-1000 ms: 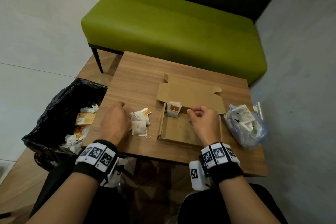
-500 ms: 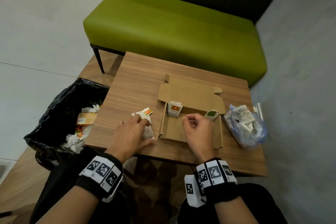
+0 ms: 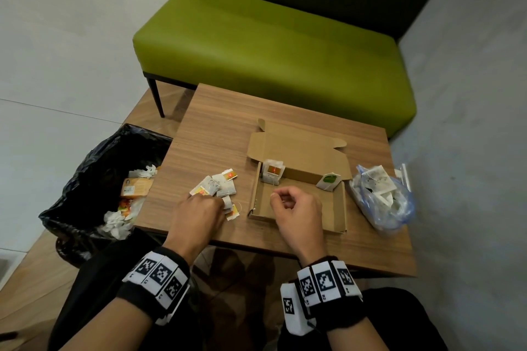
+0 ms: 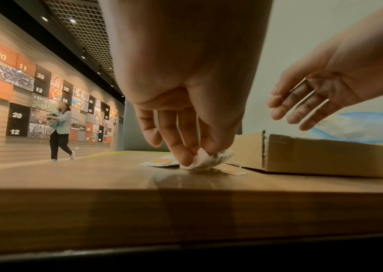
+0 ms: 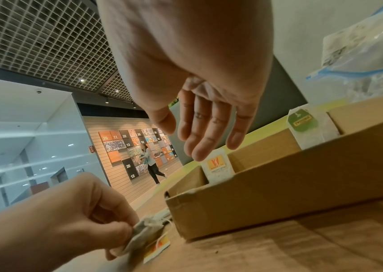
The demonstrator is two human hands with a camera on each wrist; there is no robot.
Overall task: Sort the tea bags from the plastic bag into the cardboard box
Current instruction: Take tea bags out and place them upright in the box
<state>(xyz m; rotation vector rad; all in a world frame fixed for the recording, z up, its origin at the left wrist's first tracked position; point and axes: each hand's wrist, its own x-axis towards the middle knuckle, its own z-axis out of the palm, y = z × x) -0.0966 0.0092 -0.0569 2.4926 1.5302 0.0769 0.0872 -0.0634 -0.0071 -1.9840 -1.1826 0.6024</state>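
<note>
The open cardboard box [image 3: 339,208] lies mid-table. An orange-tag tea bag [image 3: 272,172] stands in its back left corner and a green-tag tea bag [image 3: 329,181] leans at the back right. The plastic bag [image 3: 379,199] with several tea bags lies right of the box. Loose tea bags [image 3: 216,188] lie left of the box. My left hand [image 3: 219,204] pinches one loose tea bag [image 4: 205,159] against the table by the box's left wall. My right hand [image 3: 281,198] hovers over the box's front, fingers relaxed and empty [image 5: 199,145].
A black bin bag [image 3: 94,168] holding rubbish stands on the floor left of the table [image 3: 216,128]. A green bench [image 3: 271,45] is behind the table. A person [image 4: 60,134] walks past a far wall in the wrist views.
My right hand let go of the green-tag tea bag at the box's back right and drew back toward me. My left hand moved right onto the loose pile and pinched a tea bag.
</note>
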